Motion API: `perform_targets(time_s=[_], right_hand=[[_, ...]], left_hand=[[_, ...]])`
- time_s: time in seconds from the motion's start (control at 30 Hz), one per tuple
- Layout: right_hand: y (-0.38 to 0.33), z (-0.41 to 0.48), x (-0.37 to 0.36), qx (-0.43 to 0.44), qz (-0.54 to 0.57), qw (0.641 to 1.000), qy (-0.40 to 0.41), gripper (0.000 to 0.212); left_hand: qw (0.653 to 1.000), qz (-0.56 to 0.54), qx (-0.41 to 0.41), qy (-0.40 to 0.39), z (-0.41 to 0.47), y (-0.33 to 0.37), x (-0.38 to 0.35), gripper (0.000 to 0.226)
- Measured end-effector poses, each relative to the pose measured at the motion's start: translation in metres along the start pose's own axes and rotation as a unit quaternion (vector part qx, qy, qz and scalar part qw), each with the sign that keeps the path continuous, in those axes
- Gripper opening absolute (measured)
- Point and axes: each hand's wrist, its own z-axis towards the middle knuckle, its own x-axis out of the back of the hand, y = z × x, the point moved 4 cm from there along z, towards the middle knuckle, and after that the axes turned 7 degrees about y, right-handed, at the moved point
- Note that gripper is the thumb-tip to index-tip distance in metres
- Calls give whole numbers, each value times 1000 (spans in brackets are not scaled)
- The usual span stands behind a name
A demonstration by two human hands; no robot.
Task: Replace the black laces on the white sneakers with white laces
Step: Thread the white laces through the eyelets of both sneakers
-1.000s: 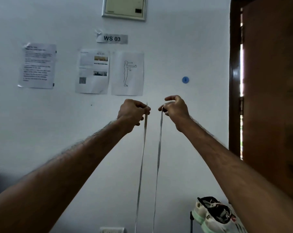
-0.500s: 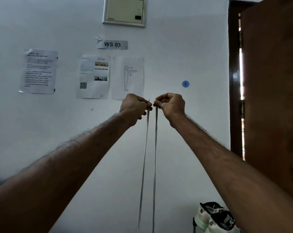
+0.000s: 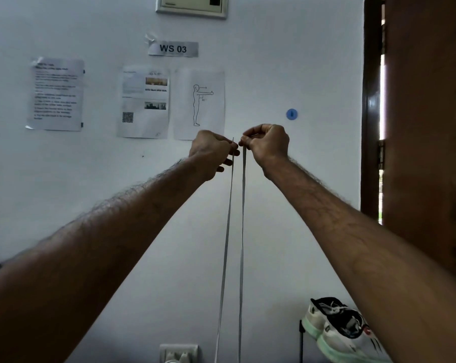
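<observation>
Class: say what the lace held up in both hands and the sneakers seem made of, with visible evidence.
Lace: likely woven fabric, perhaps cotton or polyester, matte; it hangs as a thin flat ribbon. Sneakers: smooth white uppers, synthetic or leather; pale green soles look like foam or rubber.

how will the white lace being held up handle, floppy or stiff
Probably floppy: the white lace hangs straight down in two strands from the left hand and right hand. Likely light, since fingertip pinches carry it. Looks flat, so it may twist.
</observation>
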Motion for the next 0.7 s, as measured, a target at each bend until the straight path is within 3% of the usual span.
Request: perform_targets(time_s=[0.2, 0.3, 0.43, 0.6, 0.7], right_hand=[[7, 1, 1, -28, 2, 1000, 4, 16], [9, 11, 12, -59, 14, 997, 47, 23], [33, 17, 49, -160, 102, 980, 56, 21], [74, 5, 88, -174, 64, 982, 48, 23], [111, -32, 80, -146, -31, 989, -20, 23]], left_hand=[[1000, 1, 4, -4, 2, -3, 2, 10], [1000, 1, -3, 11, 3, -3, 24, 13], [998, 39, 35, 16, 2, -45, 65, 11], [985, 165, 47, 18, -15, -134, 100, 11], [952, 303, 36, -26, -50, -198, 91, 17]])
